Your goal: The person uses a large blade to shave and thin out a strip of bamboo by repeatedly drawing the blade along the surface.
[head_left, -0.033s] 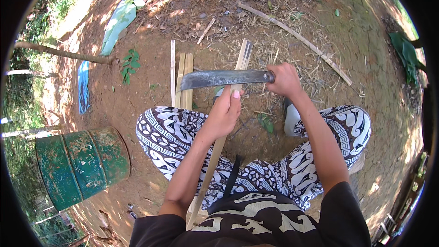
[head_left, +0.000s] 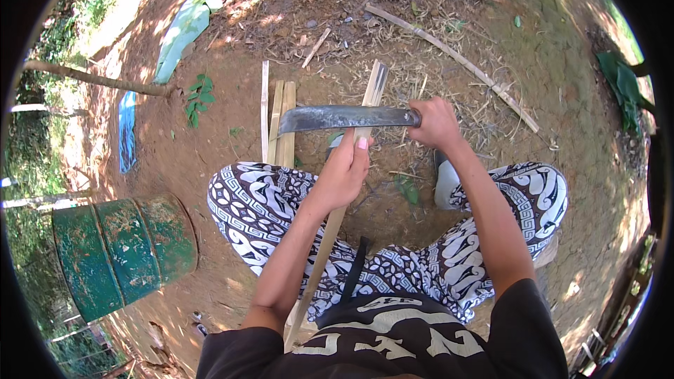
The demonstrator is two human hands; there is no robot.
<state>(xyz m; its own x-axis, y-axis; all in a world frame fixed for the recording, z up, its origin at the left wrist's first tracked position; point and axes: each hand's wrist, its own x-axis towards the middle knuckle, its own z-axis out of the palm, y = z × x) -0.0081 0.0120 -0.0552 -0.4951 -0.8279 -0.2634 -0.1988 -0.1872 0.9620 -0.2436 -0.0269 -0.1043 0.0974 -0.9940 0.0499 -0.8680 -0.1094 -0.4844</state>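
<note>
My right hand (head_left: 437, 125) is wrapped round the handle of a machete (head_left: 337, 118). Its broad, dark, worn blade points left and lies across a long bamboo strip (head_left: 326, 256). Just below the blade, my left hand (head_left: 342, 179) grips that strip, thumb on top. The strip slants from near my waist up between my knees, and its far end has dark streaks. Left of the blade, a few flat bamboo slats (head_left: 287, 98) rest on the ground, partly behind the blade tip and my knee.
Thin shavings (head_left: 484, 49) litter the dirt ahead, crossed by a long bamboo piece (head_left: 449, 49). A rusty green drum (head_left: 126, 253) stands at the left, below a thin tree trunk (head_left: 98, 78) and a blue plastic sheet (head_left: 127, 133). Large green leaves (head_left: 184, 31) lie at the far left.
</note>
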